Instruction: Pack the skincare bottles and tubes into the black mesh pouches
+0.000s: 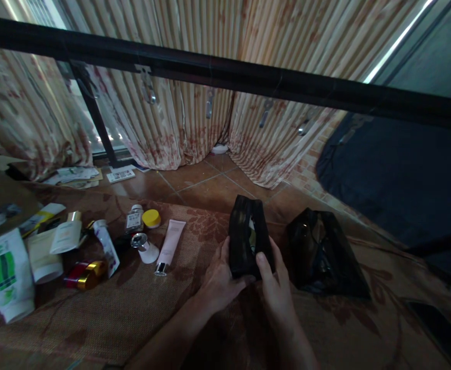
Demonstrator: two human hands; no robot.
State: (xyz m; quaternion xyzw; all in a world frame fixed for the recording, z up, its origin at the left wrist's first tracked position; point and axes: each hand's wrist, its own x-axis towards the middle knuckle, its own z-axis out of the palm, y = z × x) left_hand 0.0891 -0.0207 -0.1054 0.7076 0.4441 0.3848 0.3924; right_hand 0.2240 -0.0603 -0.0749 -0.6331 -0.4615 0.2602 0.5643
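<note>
A small black pouch [238, 239] is held upright between both hands, its top parted in a narrow slot with something pale inside that I cannot make out. My left hand [221, 280] is wrapped around its left side and lower edge. On the opposite side, my right hand [275, 272] grips the pouch, thumb on the front rim of the opening. A larger black bag [337, 262], shiny and slumped open, lies just right of my right hand. Left of my left hand are a pink tube [171, 241] with a silver cap and a white bottle [147, 252] with a silver top.
Further left lie a yellow-lidded jar [151, 218], a clear bottle [134, 218], a red and gold container [85, 275], a white-green tube [10, 277] and other cosmetics on the patterned cloth [133, 313]. A dark bar [210, 69] with metal clips crosses ahead. A phone-like dark slab [437, 324] lies right.
</note>
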